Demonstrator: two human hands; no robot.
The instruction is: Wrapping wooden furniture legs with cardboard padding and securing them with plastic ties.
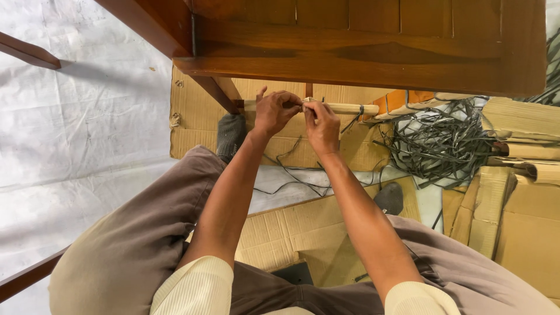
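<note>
My left hand (273,111) and my right hand (321,125) meet on a pale wooden rung (350,108) that runs below the dark brown wooden furniture frame (361,52). Both hands pinch a thin strand (305,100) at the rung, fingers closed around it. The strand's length is hidden by my fingers. A dark thin cord (291,169) trails down from the rung across the cardboard toward my lap.
A tangle of dark strips (437,140) lies to the right. Flattened cardboard (192,116) covers the floor under the frame, with more cardboard pieces (519,192) stacked at right. White sheeting (76,128) spreads to the left. My socked feet (230,134) rest below the frame.
</note>
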